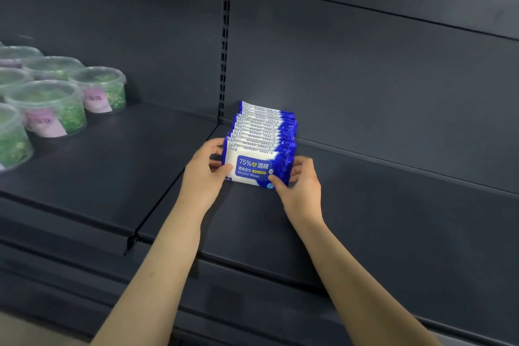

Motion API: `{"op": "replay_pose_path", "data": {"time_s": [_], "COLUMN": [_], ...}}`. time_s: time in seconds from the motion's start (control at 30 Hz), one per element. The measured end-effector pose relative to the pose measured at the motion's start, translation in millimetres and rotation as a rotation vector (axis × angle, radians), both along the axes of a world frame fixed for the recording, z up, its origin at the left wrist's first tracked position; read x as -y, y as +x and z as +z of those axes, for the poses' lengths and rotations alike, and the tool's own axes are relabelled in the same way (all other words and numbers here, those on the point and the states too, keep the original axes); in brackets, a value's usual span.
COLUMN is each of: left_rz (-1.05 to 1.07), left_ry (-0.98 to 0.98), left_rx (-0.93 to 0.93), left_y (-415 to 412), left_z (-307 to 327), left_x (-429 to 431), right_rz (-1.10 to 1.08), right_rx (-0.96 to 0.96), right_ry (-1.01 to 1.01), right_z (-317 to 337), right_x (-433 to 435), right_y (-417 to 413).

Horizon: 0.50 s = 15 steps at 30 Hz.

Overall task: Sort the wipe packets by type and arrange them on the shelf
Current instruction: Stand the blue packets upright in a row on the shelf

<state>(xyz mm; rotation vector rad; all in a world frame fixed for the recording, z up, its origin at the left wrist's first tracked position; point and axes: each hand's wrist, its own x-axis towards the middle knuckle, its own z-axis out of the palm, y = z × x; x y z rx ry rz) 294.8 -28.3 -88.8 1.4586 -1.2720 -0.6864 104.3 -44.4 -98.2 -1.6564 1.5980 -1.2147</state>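
Observation:
A row of several blue-and-white alcohol wipe packets point(262, 132) stands upright on the dark shelf point(365, 205), running back toward the rear panel. The front packet point(254, 168) faces me, printed "75%" and "Alcohol Wipes". My left hand point(205, 174) grips the left end of the front packets, thumb on the front face and fingers curled round the side. My right hand point(300, 185) grips the right end the same way, thumb on the lower right corner.
Several clear lidded tubs point(53, 107) with green contents and pink labels stand on the left shelf section. A slotted upright post point(224, 45) divides the two sections. Bare shelf surface lies to the right of the packets and in front of them.

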Motion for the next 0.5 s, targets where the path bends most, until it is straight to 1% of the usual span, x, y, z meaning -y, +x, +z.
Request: {"op": "replay_pose_path", "data": {"time_s": [0.1,0.2,0.3,0.4,0.5], "left_rz": [0.043,0.110,0.201,0.245,0.165], "left_ry": [0.005,0.016,-0.036,-0.109,-0.144], "left_rx": [-0.011,-0.056,-0.138,-0.217,-0.296], "left_y": [-3,-8,-17,-38,-78], "left_z": [0,1,1,4,19], "left_x": [-2,-12,-35,-61,-89], "right_rz": [-0.013,-0.034,-0.052,-0.073,-0.102], "right_rx": [0.094,0.318,0.512,0.618,0.667], "right_ry": [0.049,0.094,0.125,0.118,0.078], "right_z": [4,8,19,36,54], "right_x": [-6,-24,-52,-82,-119], "right_y": [-7,-24,-47,-76,-116]}}
